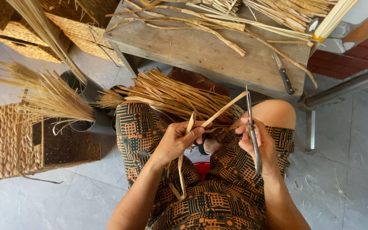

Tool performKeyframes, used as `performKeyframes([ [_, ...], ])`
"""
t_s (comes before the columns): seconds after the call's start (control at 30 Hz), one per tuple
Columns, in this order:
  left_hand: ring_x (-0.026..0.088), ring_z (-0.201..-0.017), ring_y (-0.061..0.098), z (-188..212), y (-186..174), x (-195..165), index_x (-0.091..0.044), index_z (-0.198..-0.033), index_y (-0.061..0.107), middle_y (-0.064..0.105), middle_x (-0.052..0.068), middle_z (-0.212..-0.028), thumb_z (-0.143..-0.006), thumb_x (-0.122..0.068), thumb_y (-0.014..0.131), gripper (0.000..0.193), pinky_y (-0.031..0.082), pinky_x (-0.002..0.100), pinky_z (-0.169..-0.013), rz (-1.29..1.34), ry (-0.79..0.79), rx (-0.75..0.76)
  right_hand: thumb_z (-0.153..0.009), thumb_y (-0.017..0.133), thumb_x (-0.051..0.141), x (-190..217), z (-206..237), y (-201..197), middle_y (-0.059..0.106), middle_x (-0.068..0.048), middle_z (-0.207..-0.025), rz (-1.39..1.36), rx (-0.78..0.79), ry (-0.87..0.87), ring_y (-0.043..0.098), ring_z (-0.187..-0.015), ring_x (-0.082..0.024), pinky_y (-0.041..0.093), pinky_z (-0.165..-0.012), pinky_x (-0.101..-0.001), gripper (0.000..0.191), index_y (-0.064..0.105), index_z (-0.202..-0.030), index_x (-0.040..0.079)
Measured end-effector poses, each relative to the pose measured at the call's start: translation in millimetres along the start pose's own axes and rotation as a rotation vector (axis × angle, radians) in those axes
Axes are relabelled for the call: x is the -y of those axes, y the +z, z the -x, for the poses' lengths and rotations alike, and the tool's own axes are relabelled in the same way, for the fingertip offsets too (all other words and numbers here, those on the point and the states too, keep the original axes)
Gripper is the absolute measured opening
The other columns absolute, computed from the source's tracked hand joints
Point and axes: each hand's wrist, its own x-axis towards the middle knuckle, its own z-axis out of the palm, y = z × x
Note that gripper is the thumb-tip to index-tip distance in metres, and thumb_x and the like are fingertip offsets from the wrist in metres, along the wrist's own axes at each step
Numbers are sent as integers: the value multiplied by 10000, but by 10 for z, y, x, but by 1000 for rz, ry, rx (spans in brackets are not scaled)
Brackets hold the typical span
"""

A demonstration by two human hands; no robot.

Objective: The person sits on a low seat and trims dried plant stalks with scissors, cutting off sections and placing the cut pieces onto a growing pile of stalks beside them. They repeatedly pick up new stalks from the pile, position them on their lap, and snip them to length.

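Fingers [192, 130] of the left hand [176, 142] pinch a dried reed strip [218, 114] taut over the lap — right hand [256, 142] clenched round a thin metal blade [252, 132], tip up beside it.

The left hand [176, 140] pinches a dried reed strip [216, 114]; the right hand [256, 138] grips a metal blade [252, 132]. At twelve o'clock, a wooden surface [201, 51]; at nine, a woven basket [18, 145].

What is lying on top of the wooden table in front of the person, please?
On the wooden table lie long dried plant strips and a dark-handled knife. Its far side is cut off by the picture's edge, so anything there cannot be seen.
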Motion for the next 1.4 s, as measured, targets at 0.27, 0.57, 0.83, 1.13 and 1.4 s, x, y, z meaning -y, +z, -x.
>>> performKeyframes([
  [0.27,7,-596,485,-42,52,47,-49,-1276,730,627,-53,-705,-1013,-189,636,312,397,198,-506,-97,3,52,-864,800,208,27,26,-95,597,1,-1039,6,-9,-10,542,-926,-77,467,-828,-213,619,567,-1422,75],
  [0.57,8,-636,517,-75,82,23,-37,-1270,720,642,-40,-706,-1013,-183,633,308,428,205,-539,-148,47,56,-897,748,51,-107,69,-112,532,8,-741,23,-187,74,466,-547,-81,374,-474,-211,365,678,-1255,29],
  [0.83,339,-799,671,-32,308,-181,-13,-1271,602,691,183,-986,-1005,-234,668,353,550,409,-709,-823,772,-426,-953,707,49,128,64,117,723,-80,-1000,113,-276,-206,656,-738,-83,572,-654,-219,413,517,-1320,39],
  [1.13,369,-729,703,18,681,-27,-113,-1092,691,712,163,-772,-995,-285,683,198,550,487,-646,-846,266,-20,-869,766,-5,363,83,391,656,-91,-924,81,-87,-93,655,-774,-125,579,-668,-257,505,554,-1325,41],
  [1.4,214,-692,732,145,117,-356,-99,-1261,661,750,122,-859,-942,-194,684,333,588,349,-639,-523,230,156,-943,674,21,531,-76,-466,659,-71,-959,-117,-576,-280,640,-665,-151,474,-549,-208,405,551,-1327,46],
])
